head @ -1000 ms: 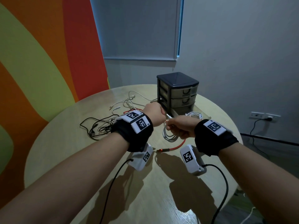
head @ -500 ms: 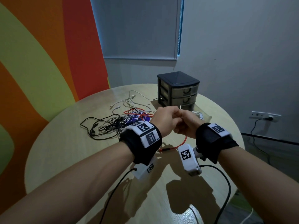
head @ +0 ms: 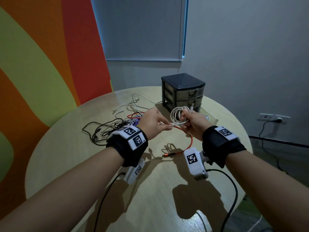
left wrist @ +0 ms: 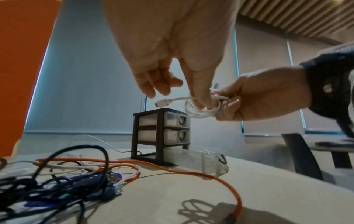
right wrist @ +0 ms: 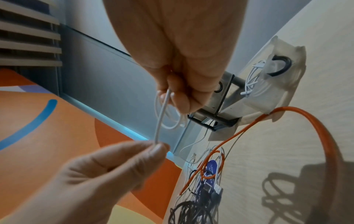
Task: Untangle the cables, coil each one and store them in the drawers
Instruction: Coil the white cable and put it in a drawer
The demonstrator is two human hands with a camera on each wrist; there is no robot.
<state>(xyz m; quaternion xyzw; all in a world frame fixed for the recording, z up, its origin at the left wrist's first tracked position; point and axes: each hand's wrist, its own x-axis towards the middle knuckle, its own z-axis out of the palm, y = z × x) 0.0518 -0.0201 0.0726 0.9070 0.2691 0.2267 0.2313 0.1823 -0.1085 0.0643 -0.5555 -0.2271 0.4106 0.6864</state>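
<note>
My right hand [head: 187, 121] grips a white cable [head: 178, 115] wound into a small coil, held above the round table [head: 66, 156]. My left hand [head: 164, 127] pinches the cable's loose tail between thumb and forefinger, just left of the coil. The left wrist view shows the tail's plug [left wrist: 162, 103] sticking out past my left thumb. The dark drawer unit [head: 183, 91] stands behind the hands. Its bottom drawer [left wrist: 212, 164] is pulled out and holds another coiled white cable [right wrist: 254, 84]. An orange cable [head: 190, 143] runs under my hands.
A tangle of black, white, orange and blue cables [head: 117, 126] lies left of the drawer unit. Black leads from the wrist cameras [head: 232, 198] trail over the near table. A wall socket [head: 274, 117] with a black plug is at right. A dark chair [left wrist: 300, 156] stands beyond the table.
The hands came together near the drawer, then rose toward me. The white coil now stands up in my right hand, and my left hand has drawn its tail out to the left.
</note>
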